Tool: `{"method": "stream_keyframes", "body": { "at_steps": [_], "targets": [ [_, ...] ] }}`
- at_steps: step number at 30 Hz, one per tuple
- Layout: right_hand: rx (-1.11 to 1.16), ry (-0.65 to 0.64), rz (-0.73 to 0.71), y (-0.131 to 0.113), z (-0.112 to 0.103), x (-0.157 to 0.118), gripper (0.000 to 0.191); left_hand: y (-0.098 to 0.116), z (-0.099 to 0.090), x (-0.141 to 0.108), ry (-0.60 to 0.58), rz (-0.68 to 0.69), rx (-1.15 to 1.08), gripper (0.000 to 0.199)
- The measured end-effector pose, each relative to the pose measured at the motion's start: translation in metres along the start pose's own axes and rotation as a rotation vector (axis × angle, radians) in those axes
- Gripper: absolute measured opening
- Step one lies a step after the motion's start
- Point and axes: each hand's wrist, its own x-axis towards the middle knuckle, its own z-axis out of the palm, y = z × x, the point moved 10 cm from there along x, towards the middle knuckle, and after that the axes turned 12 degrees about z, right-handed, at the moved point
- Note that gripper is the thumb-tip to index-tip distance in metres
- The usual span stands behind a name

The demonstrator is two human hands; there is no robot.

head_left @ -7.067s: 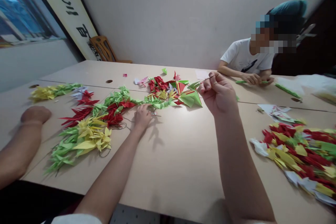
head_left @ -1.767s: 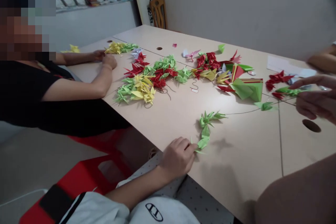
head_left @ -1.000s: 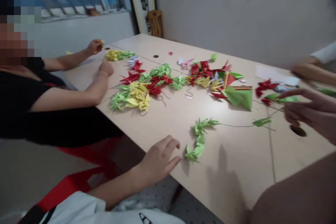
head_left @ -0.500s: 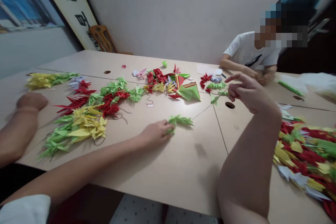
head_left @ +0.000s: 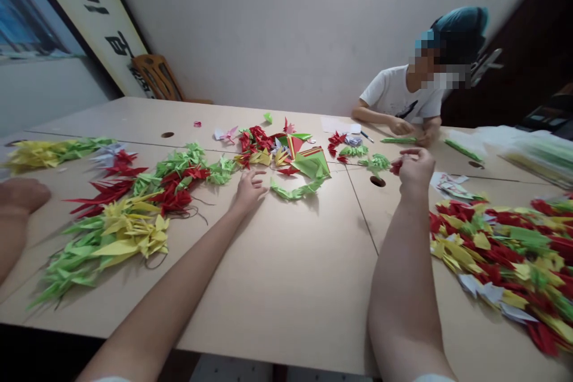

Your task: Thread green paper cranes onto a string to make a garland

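Note:
My left hand [head_left: 250,191] is over the table with its fingers apart and nothing in them. Just right of its fingertips lies a curved string of green folded-paper cranes [head_left: 298,192]. At the right, my right hand [head_left: 417,166] is raised with its fingers pinched together. A small red folded-paper piece [head_left: 396,166] shows at its fingertips, partly hidden by them. Beside that hand sits a small cluster of green cranes [head_left: 376,161]. Behind the curved string, a fan of green and red folded paper [head_left: 312,162] rests near a pile of red cranes [head_left: 256,138].
Strung yellow, green and red cranes [head_left: 134,227] cover the table's left side. A large multicoloured heap [head_left: 505,256] lies at the right. A co-worker [head_left: 398,98] sits across the table, hands near green paper strips. Another person's forearm [head_left: 18,206] rests at the left edge.
My left hand has let go of the green crane string and moved left and away from me. The string now lies curved on the table. A red piece now shows at my right fingertips.

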Motion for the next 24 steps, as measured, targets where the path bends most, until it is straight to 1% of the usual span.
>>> {"method": "stream_keyframes", "body": {
  "at_steps": [2,4,7,8,10,11,12,14,15,16,18,19,20,21,22,24],
  "targets": [
    [0.026,-0.025,0.127,0.021,0.012,0.001,0.009,0.002,0.008,0.004,-0.036,-0.003,0.044,0.034],
    [-0.036,-0.061,0.205,0.033,0.023,-0.004,0.007,0.007,0.011,0.007,-0.049,0.000,0.127,0.030],
    [-0.062,-0.092,0.214,0.031,0.026,-0.012,0.008,0.011,0.012,0.007,-0.057,-0.019,0.268,0.033],
    [-0.040,-0.140,0.202,0.025,0.027,-0.015,0.008,0.013,0.014,0.007,-0.069,-0.017,0.310,0.034],
    [0.004,-0.331,0.145,0.006,0.035,-0.026,0.008,0.016,0.017,0.007,-0.109,0.021,0.373,0.039],
    [0.025,-0.421,0.075,-0.009,0.038,-0.033,0.010,0.018,0.020,0.006,-0.136,0.053,0.398,0.042],
    [0.014,-0.441,0.007,-0.023,0.036,-0.040,0.012,0.021,0.023,0.005,-0.163,0.085,0.417,0.044],
    [-0.119,-0.319,-0.034,-0.040,0.022,-0.049,0.011,0.027,0.025,0.003,-0.189,0.152,0.438,0.048],
    [-0.158,-0.318,-0.040,-0.046,0.023,-0.056,0.010,0.033,0.024,0.002,-0.179,0.197,0.444,0.048],
    [-0.161,-0.396,-0.044,-0.052,0.030,-0.066,0.010,0.042,0.024,0.001,-0.156,0.254,0.450,0.047],
    [-0.147,-0.696,-0.106,-0.064,0.059,-0.097,0.011,0.066,0.025,-0.002,-0.099,0.385,0.448,0.042],
    [-0.157,-0.810,-0.137,-0.068,0.070,-0.112,0.012,0.080,0.031,-0.004,-0.095,0.443,0.429,0.039],
    [-0.184,-0.894,-0.160,-0.070,0.080,-0.124,0.012,0.092,0.039,-0.005,-0.104,0.474,0.387,0.038],
    [-0.213,-0.945,-0.177,-0.071,0.087,-0.134,0.012,0.103,0.053,-0.006,-0.149,0.489,0.320,0.038],
    [-0.230,-0.970,-0.196,-0.073,0.093,-0.140,0.012,0.114,0.072,-0.006,-0.224,0.495,0.232,0.039],
    [-0.226,-0.983,-0.258,-0.081,0.099,-0.149,0.014,0.132,0.111,-0.007,-0.351,0.467,0.080,0.048]
  ]
}}
